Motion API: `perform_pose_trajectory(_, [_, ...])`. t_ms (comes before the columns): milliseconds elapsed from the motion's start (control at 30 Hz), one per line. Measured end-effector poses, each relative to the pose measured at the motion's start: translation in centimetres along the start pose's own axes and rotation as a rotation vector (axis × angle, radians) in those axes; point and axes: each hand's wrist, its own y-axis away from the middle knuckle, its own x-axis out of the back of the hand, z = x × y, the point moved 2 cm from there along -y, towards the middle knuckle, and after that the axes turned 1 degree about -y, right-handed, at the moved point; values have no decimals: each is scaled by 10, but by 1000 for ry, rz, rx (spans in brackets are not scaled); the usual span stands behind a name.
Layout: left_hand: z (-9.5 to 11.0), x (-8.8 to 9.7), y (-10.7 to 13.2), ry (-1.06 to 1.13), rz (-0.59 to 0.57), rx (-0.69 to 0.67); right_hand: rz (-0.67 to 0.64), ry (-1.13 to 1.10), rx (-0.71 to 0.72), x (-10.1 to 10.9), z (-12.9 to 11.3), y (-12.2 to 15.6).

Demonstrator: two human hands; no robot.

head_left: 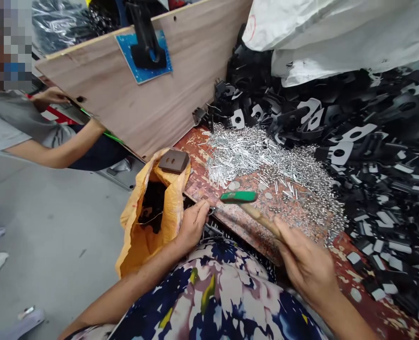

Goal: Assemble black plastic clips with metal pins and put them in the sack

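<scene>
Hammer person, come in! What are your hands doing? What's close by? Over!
Right hand gripping green-headed hammer. Left hand at table edge, fingers pinched; anything held unclear. Loose metal pins heaped beyond hammer. Over.

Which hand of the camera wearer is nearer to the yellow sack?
Left: the left hand is close beside the yellow sack; the right hand is farther away to the right, gripping the hammer by its wooden handle.

Bright light glints off metal pins point(235, 156); the hammer point(243, 198) looks blurred.
</scene>
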Motion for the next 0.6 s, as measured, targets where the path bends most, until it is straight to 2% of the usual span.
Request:
perform_pose_trajectory(133, [-1, -1, -1, 9, 11, 2, -105, 134, 53, -16, -4, 3])
perform_pose_trajectory(300, [-2, 0, -1, 30, 6, 21, -4, 45, 21, -11, -3, 7])
perform_pose_trajectory(467, [2, 1, -2, 34, 6, 25, -206, 17, -30, -21, -3, 1])
perform_pose_trajectory(600, [12, 10, -3, 58, -53, 2, -213, -50, -111, -27, -1, -6])
